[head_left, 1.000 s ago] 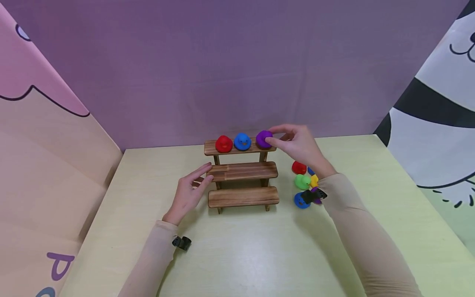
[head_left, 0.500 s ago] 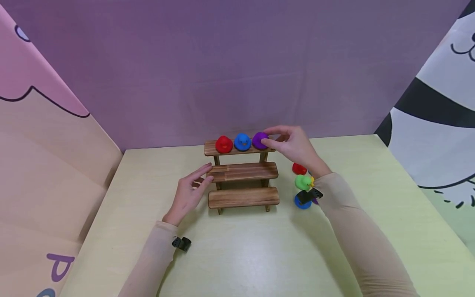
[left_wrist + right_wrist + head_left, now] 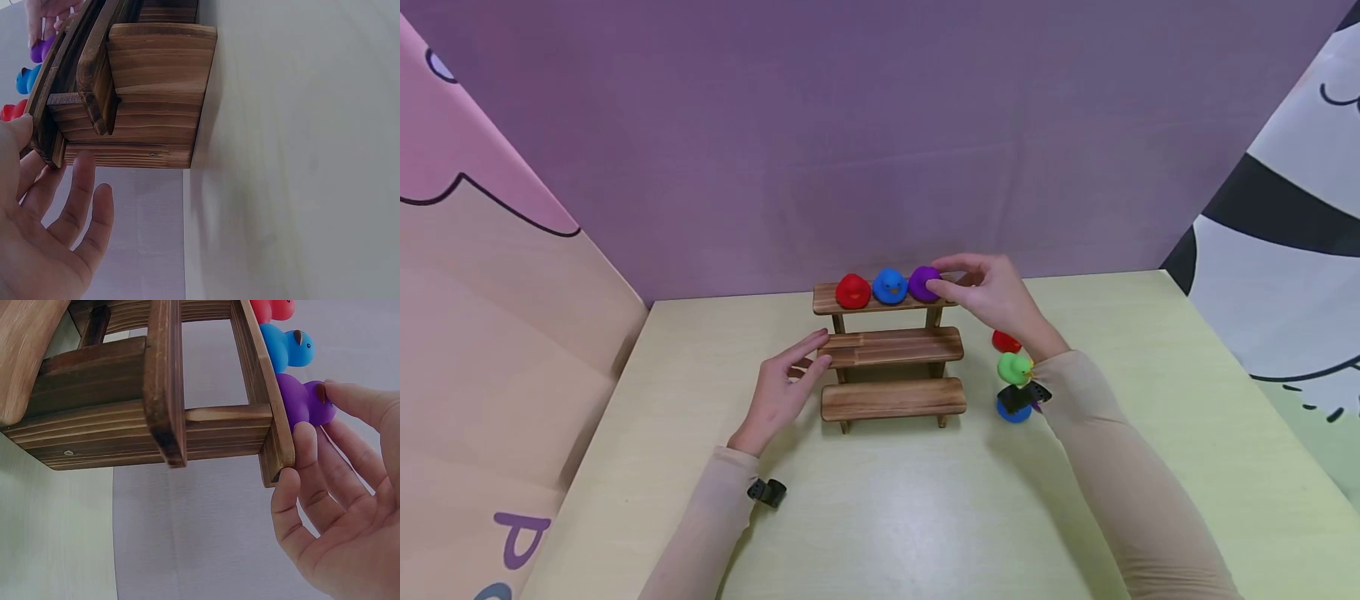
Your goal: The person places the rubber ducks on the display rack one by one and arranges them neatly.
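Observation:
A wooden three-step display stand (image 3: 891, 346) stands on the table. Along its top step sit a red rubber duck (image 3: 853, 291), a blue rubber duck (image 3: 890, 287) and a purple rubber duck (image 3: 922, 284). My right hand (image 3: 988, 287) pinches the purple duck between thumb and index finger at the step's right end. In the right wrist view, the purple duck (image 3: 303, 403) sits close beside the blue one (image 3: 284, 350). My left hand (image 3: 778, 392) holds the left end of the middle step, thumb in front, other fingers behind; its lower fingers (image 3: 84, 187) are spread loosely.
Right of the stand, partly hidden by my right wrist, lie more ducks: a red one (image 3: 1006, 341), a green one (image 3: 1014, 367) and a blue one (image 3: 1013, 408). A purple cloth wall (image 3: 880, 150) rises behind the table (image 3: 880, 517). Printed panels flank both sides.
My right hand has moved slightly left along the top step, bringing the purple duck nearer the blue one. My left hand has stayed at the stand.

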A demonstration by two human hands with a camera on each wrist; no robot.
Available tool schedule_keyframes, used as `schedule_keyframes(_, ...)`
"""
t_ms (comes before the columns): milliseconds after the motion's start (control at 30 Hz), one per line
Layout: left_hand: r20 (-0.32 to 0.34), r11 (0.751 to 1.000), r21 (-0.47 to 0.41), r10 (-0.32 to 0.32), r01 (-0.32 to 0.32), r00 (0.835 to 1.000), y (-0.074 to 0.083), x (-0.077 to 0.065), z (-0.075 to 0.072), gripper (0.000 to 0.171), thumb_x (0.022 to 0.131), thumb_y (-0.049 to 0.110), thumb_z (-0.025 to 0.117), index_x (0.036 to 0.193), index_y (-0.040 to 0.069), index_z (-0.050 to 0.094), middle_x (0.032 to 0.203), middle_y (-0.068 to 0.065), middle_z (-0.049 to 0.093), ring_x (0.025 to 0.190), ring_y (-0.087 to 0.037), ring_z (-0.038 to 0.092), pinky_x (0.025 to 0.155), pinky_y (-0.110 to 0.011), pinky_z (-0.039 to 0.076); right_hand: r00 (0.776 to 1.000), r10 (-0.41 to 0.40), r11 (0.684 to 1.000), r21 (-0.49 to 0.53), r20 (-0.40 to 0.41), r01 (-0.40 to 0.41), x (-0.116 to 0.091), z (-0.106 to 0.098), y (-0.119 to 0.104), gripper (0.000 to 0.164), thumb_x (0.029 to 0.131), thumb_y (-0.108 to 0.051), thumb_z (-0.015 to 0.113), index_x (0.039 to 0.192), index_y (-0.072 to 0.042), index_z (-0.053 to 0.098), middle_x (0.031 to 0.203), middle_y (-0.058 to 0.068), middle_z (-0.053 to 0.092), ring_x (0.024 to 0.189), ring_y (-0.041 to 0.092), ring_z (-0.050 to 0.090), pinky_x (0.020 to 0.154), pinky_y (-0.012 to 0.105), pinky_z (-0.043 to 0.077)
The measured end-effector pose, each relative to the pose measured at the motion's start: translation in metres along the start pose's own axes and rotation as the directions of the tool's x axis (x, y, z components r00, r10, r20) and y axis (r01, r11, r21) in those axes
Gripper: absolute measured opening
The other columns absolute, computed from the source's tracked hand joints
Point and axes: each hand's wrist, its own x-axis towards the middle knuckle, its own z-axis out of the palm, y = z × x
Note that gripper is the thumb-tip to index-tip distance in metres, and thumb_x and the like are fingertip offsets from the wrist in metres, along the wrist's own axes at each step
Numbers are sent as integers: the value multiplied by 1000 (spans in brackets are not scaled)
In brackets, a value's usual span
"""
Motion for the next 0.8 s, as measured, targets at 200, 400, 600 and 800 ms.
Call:
schedule_keyframes(200,0,1000,-8,5,-5,1000,0,0,0,40,106,24,69,145,14,68,155,-2,62,102,-23,73,88,-26,59,1000,6,1000,7,-9,-6,-3,0,-1,43,98,-44,78,132,-17,76,108,10,81,88,21,74,76,36,52)
schedule_keyframes(400,0,1000,-10,4,-4,1000,0,-1,0,40,106,25,69,145,14,68,155,-1,62,103,-23,72,88,-24,58,998,9,1000,28,-54,-8,-9,-5,2,40,100,-46,74,131,-21,76,109,8,80,90,21,72,79,35,51)
schedule_keyframes(600,7,1000,-11,-3,3,1000,1,-1,-1,40,106,25,68,145,15,68,155,0,62,104,-24,72,89,-23,58,997,10,1000,4,-72,-9,-16,-14,9,41,102,-46,71,133,-21,74,126,4,77,92,15,71,86,32,53)
schedule_keyframes(800,9,1000,-13,-5,5,1000,2,-1,0,41,106,25,68,146,15,67,156,1,62,104,-23,72,88,-22,58,997,50,998,-19,-66,-52,-27,-26,18,43,102,-48,71,135,-20,73,126,5,77,92,17,69,64,28,53)
